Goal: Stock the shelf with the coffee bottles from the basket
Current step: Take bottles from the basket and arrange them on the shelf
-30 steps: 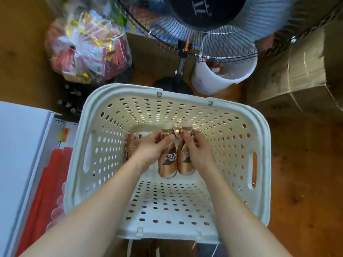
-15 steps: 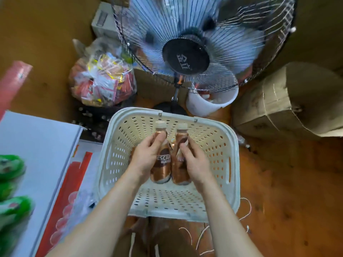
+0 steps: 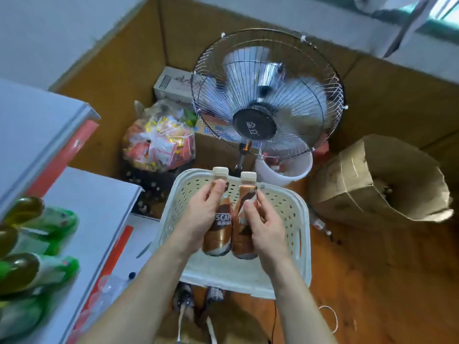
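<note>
I hold two brown coffee bottles with cream caps upright and side by side above the white perforated basket (image 3: pixel 301 234) on the floor. My left hand (image 3: pixel 202 216) grips the left coffee bottle (image 3: pixel 219 230) around its body. My right hand (image 3: pixel 263 224) grips the right coffee bottle (image 3: pixel 243 240), thumb on its front. The white shelf (image 3: pixel 82 202) with red edge strips stands at my left, with green-labelled bottles (image 3: pixel 37 244) lying on it. The basket's inside is mostly hidden behind my hands and the bottles.
A standing fan (image 3: pixel 267 98) turns just behind the basket, with a white bucket (image 3: pixel 285 170) beside its pole. A clear bag of snacks (image 3: pixel 159 142) sits at the left rear. A crumpled cardboard box (image 3: pixel 377 182) lies on the wooden floor at the right.
Both hands have lifted the two bottles up out of the basket. My view has risen and pulled back, so the basket looks smaller and the shelf with green bottles has come into sight.
</note>
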Available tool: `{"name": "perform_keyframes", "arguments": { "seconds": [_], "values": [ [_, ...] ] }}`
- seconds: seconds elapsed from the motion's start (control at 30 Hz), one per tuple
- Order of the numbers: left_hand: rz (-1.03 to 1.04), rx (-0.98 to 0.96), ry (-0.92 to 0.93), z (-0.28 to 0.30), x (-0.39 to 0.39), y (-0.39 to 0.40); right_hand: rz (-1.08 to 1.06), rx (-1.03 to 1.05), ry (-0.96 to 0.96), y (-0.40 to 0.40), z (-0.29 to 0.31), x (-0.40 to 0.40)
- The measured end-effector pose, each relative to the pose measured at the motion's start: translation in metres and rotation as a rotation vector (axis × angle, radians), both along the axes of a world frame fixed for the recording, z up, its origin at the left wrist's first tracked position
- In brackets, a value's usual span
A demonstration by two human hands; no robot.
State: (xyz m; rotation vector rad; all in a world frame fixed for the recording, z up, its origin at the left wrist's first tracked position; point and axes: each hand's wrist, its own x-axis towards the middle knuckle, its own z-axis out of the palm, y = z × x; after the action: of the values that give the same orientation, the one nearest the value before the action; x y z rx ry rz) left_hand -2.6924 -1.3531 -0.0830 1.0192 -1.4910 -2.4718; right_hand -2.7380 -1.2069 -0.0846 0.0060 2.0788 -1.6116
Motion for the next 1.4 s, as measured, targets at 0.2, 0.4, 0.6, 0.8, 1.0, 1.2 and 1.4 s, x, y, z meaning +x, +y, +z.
{"name": "perform_keyframes", "arguments": {
  "seconds": [0.2, 0.4, 0.6, 0.8, 1.0, 1.2, 1.4],
  "values": [
    [0.037, 0.034, 0.054, 0.034, 0.018, -0.002, 0.154, -0.109, -0.002, 0.0, 0.038, -0.001],
    [0.201, -0.067, 0.1, 0.055, 0.043, 0.002, 0.313, -0.178, 0.055, -0.001, 0.069, 0.002],
    [0.433, -0.14, 0.113, 0.073, 0.076, 0.011, 0.437, -0.254, 0.084, -0.011, 0.08, 0.014],
    [0.638, -0.187, 0.128, 0.093, 0.128, 0.017, 0.584, -0.337, 0.082, -0.031, 0.089, 0.048],
    [0.845, -0.259, 0.153, 0.109, 0.193, 0.022, 0.816, -0.392, 0.077, -0.052, 0.115, 0.095],
    [1.035, -0.4, 0.136, 0.128, 0.273, 0.028, 0.991, -0.436, 0.108, -0.067, 0.139, 0.168],
    [1.183, -0.502, 0.078, 0.148, 0.361, 0.041, 1.153, -0.482, 0.152, -0.079, 0.155, 0.252]
  ]
}}
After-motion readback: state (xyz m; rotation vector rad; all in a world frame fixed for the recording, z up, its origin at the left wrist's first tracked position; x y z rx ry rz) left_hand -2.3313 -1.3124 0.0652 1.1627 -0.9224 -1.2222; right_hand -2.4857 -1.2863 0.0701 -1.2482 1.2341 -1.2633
